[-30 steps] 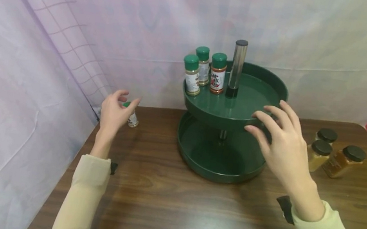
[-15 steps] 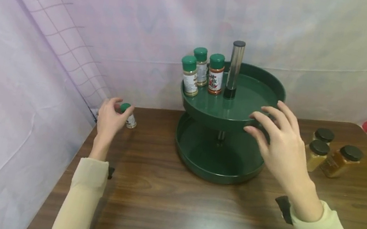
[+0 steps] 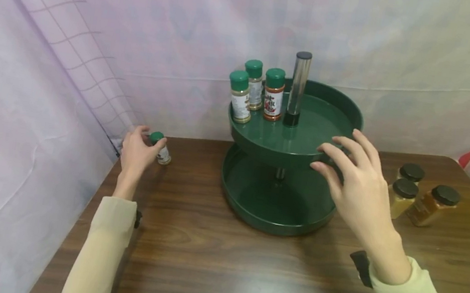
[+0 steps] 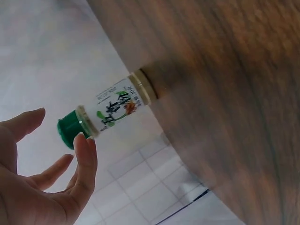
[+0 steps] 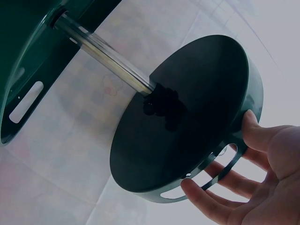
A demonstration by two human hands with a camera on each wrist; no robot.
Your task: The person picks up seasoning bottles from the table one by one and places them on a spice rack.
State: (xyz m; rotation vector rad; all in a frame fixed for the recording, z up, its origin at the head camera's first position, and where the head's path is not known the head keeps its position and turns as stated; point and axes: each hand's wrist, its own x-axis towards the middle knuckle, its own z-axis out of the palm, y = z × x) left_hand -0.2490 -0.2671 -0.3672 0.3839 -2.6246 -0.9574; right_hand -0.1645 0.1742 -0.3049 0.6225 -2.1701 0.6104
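A small spice bottle (image 4: 117, 105) with a green cap and printed white label stands upright at the table's back left. My left hand (image 3: 138, 150) reaches to it with thumb and fingers spread either side of the cap; in the left wrist view one fingertip overlaps the cap and the thumb is apart. My right hand (image 3: 358, 190) is at the front right of the two-tier green turntable (image 3: 290, 155), fingers loosely bent and spread at the upper tray's slotted rim (image 5: 255, 89). Three green-capped spice bottles (image 3: 273, 99) stand on the upper tray's left side.
A metal post (image 3: 299, 85) rises from the upper tray. The lower tray (image 3: 270, 217) holds nothing. Three black-lidded spice jars (image 3: 433, 206) stand right of the turntable on the wooden table (image 3: 207, 269). A pale cloth (image 3: 188, 33) hangs behind.
My left hand has moved in around the bottle's cap, its fingers now at either side. The right hand keeps its place by the upper rim. The head view has shifted slightly.
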